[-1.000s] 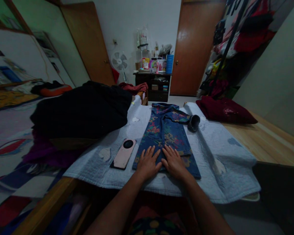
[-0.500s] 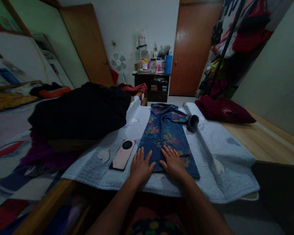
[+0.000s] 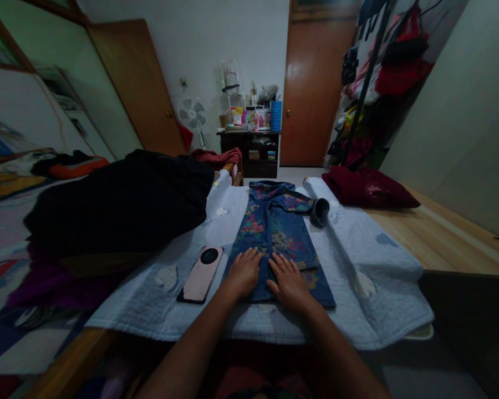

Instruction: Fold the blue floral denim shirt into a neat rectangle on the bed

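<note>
A dark blue floral jacket [image 3: 255, 227] lies front up, its collar at the far end and its hem towards me. One sleeve sticks out to the right, with a dark grey cuff [image 3: 320, 213] standing up round and hollow. My left hand [image 3: 244, 272] rests on the lower left part of the jacket, fingers stretched forward. Flat beside the front seam lies my right hand [image 3: 290, 281], fingers a little apart. Neither hand grips the cloth. Just left of my left hand is a pink phone [image 3: 200, 275], back side up with a round black camera.
Under the jacket spreads a light blue quilted cover [image 3: 372, 238]. A big heap of black clothing [image 3: 120, 205] lies on the left. On the right a maroon cushion [image 3: 370, 187] sits by a wooden board [image 3: 407, 238]. A fan [image 3: 192, 113] and dark cabinet [image 3: 249, 147] stand at the back.
My left hand has moved forward and inward across the jacket, its fingers now pointing towards the front seam. The right hand stays nearly in place. The whole view has shifted slightly.
</note>
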Available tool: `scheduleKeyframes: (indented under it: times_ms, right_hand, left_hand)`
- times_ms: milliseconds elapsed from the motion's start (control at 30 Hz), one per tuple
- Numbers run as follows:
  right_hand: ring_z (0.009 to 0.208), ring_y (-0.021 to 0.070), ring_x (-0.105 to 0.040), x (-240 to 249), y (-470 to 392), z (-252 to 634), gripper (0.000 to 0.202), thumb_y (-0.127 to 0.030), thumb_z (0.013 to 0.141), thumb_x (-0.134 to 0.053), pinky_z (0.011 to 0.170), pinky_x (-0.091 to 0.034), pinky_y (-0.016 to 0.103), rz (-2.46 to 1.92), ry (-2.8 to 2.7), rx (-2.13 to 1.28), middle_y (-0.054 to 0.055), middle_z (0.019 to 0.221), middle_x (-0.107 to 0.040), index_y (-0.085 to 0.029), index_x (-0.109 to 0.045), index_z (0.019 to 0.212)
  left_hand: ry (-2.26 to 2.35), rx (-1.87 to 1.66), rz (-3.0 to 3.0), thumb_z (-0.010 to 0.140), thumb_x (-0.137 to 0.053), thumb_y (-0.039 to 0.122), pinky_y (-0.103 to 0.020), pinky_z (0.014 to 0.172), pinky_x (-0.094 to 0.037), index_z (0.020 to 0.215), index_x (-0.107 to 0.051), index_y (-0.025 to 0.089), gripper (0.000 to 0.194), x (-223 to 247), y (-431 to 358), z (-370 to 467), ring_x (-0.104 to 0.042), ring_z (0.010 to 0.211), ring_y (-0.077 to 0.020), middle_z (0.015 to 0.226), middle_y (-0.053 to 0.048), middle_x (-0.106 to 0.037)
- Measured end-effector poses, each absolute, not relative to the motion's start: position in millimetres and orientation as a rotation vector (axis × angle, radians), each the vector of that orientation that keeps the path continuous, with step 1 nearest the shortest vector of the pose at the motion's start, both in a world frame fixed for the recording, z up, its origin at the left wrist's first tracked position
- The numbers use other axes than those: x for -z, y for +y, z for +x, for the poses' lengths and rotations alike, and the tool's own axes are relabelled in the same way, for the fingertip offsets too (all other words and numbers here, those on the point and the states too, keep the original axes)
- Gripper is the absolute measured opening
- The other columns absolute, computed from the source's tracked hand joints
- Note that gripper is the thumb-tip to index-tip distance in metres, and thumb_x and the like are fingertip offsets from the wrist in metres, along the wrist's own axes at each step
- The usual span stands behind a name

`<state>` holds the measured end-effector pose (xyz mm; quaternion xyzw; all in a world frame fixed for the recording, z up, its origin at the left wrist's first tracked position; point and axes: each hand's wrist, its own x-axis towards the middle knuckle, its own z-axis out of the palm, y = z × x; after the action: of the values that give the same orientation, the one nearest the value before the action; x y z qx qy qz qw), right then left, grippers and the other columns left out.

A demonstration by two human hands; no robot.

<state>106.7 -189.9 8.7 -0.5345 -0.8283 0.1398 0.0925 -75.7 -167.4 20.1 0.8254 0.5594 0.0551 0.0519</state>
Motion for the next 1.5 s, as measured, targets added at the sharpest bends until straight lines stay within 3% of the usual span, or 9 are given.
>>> scheduleKeyframes:
  times_ms: [133,333,867,1033,1133,1233,1400,1500]
  right_hand:
    - [0.147,0.0249,-0.017,-9.4,-189.5,106.6,0.063,-0.046,0.095,-0.040,0.119,-0.012,0.045,-1.577,-2.462,-0.421,0.007,0.159,-0.022,-0.017,-0.033,0.150]
    - [0.147,0.0251,-0.017,-11.2,-189.6,105.9,0.064,-0.045,0.094,-0.041,0.119,-0.012,0.046,-1.582,-2.451,-0.436,0.007,0.159,-0.022,-0.017,-0.032,0.151]
    - [0.148,0.0251,-0.013,-10.8,-189.1,106.8,0.064,-0.048,0.095,-0.040,0.120,-0.010,0.046,-1.578,-2.446,-0.481,0.004,0.160,-0.019,-0.018,-0.032,0.151]
    - [0.148,0.0257,-0.013,-9.7,-189.2,107.4,0.063,-0.048,0.095,-0.038,0.120,-0.010,0.046,-1.580,-2.451,-0.486,0.002,0.160,-0.017,-0.020,-0.031,0.151]
    - [0.148,0.0260,-0.014,-10.1,-188.3,107.1,0.063,-0.047,0.094,-0.040,0.120,-0.011,0.046,-1.587,-2.448,-0.498,0.002,0.160,-0.017,-0.021,-0.032,0.151]
    - [0.148,0.0260,-0.015,-13.1,-188.6,107.5,0.063,-0.045,0.094,-0.042,0.120,-0.012,0.047,-1.592,-2.449,-0.524,0.002,0.160,-0.018,-0.021,-0.033,0.151]
    - [0.146,0.0266,-0.020,-30.5,-190.9,117.5,0.059,-0.041,0.091,-0.048,0.119,-0.016,0.045,-1.559,-2.477,-0.622,0.004,0.158,-0.025,-0.019,-0.042,0.146]
    - [0.138,0.0249,-0.038,-51.1,-182.6,125.2,0.044,-0.036,0.091,-0.048,0.114,-0.027,0.037,-1.441,-2.534,-0.645,0.006,0.149,-0.045,-0.020,-0.059,0.131]
  left_hand:
    - [1.554,-0.219,2.514,0.096,-0.033,0.020,-0.039,0.115,-0.030,0.144,-0.040,0.016,0.049,-7.5,-140.1,-66.6,-0.033,0.142,-0.0224,0.153,-0.010,-0.039]
    - [1.533,-0.289,2.495,0.098,-0.033,0.027,-0.042,0.118,-0.024,0.148,-0.034,0.012,0.052,5.0,-106.4,-60.6,-0.027,0.145,-0.0238,0.155,-0.011,-0.036]
    - [1.536,-0.196,2.534,0.098,-0.032,0.032,-0.040,0.117,-0.026,0.149,-0.033,0.013,0.054,-1.3,-46.0,-47.1,-0.030,0.144,-0.0226,0.155,-0.011,-0.035]
    - [1.848,-0.327,2.537,0.096,-0.037,0.049,-0.053,0.118,-0.014,0.146,-0.039,0.017,0.059,7.3,-37.4,-46.7,-0.018,0.147,-0.0302,0.157,-0.013,-0.029]
    - [1.871,-0.306,2.463,0.096,-0.035,0.053,-0.056,0.116,-0.018,0.146,-0.039,0.017,0.062,10.1,-35.5,-51.4,-0.024,0.145,-0.0311,0.155,-0.016,-0.032]
    - [1.749,-0.248,2.458,0.097,-0.035,0.049,-0.055,0.114,-0.023,0.146,-0.039,0.022,0.056,8.3,-35.5,-61.6,-0.026,0.145,-0.0291,0.156,-0.012,-0.033]
    - [1.842,-0.347,2.449,0.094,-0.042,0.050,-0.055,0.114,-0.022,0.142,-0.045,0.026,0.053,8.8,-43.2,-76.1,-0.027,0.144,-0.0303,0.155,-0.011,-0.035]
    - [1.886,-0.484,2.426,0.096,-0.042,0.039,-0.053,0.116,-0.022,0.143,-0.042,0.023,0.050,12.0,-46.8,-78.2,-0.032,0.142,-0.0277,0.152,-0.010,-0.040]
